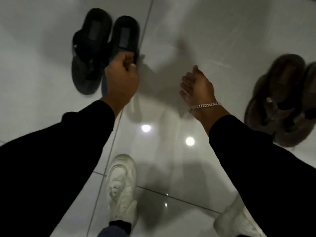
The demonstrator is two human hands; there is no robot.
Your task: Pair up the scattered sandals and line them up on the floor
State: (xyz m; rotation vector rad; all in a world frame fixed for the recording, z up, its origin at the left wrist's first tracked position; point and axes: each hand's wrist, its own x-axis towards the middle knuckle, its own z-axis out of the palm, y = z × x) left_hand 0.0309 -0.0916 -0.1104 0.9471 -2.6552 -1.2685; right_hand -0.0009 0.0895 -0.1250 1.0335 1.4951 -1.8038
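Head view: the left hand pinches the right-side black flip-flop sandal beside its mate on the glossy white tile floor; right hand is open, empty. Next likely squaring this pair, away from the brown sandals.

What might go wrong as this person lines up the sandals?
The left hand grips one black sandal pressed against its mate; a tug may knock that one crooked. The glossy floor looks slippery while leaning forward. The brown pair sits far aside, so the row may stay uneven.
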